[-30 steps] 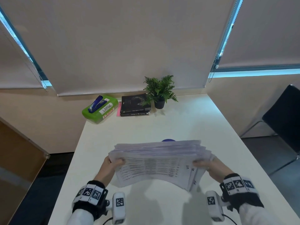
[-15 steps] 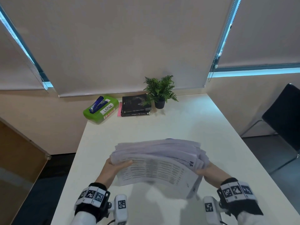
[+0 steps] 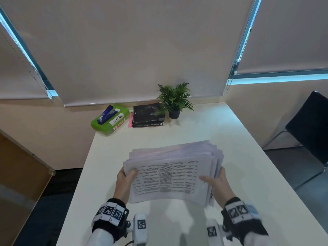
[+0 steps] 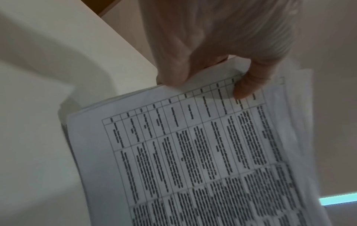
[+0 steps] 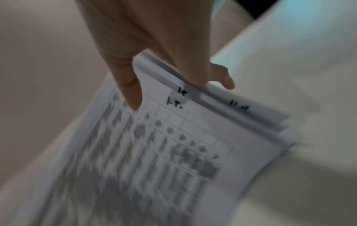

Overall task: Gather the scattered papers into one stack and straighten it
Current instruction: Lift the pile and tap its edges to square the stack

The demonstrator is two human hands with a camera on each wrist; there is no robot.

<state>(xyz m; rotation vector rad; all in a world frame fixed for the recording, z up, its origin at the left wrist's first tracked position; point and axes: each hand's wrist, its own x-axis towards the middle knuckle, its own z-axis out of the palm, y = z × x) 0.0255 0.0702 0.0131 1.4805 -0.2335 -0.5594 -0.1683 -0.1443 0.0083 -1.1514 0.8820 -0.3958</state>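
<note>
Right now both hands hold one thick stack of papers (image 3: 170, 167) at centre frame in the head view, tilted w/ its printed table side toward the camera, above the white worktop (image 3: 221, 132). Can't tell if the stack's bottom edge touches the worktop.

Left hand (image 3: 124, 180) grips the stack's left edge: thumb on the front sheet, fingers (image 4: 173, 71) curled round behind, as the left wrist view shows. Right hand (image 3: 215, 181) grips the right edge the same way, thumb laid on the printed front sheet, other fingers (image 5: 193, 73) wrapped behind the edge; right wrist view is blurred. Sheets aren't flush: edges fan out at the right side and along the top, several layers showing.

Both wrists wear black bands w/ square black-and-white markers, white camera units just below them at bottom of frame.

Upper centre of the frame, at the worktop's far end: green box (image 3: 110, 119) labelled LARGE w/ a blue stapler (image 3: 106, 114) lying on top; just right of it two dark books (image 3: 148, 115) stacked, a pink edge showing at their left; then a small potted fern (image 3: 174, 100) touching the books' right corner. Black chair (image 3: 308, 125) at right edge of frame, off the worktop. Roller blinds cover the windows behind.
</note>
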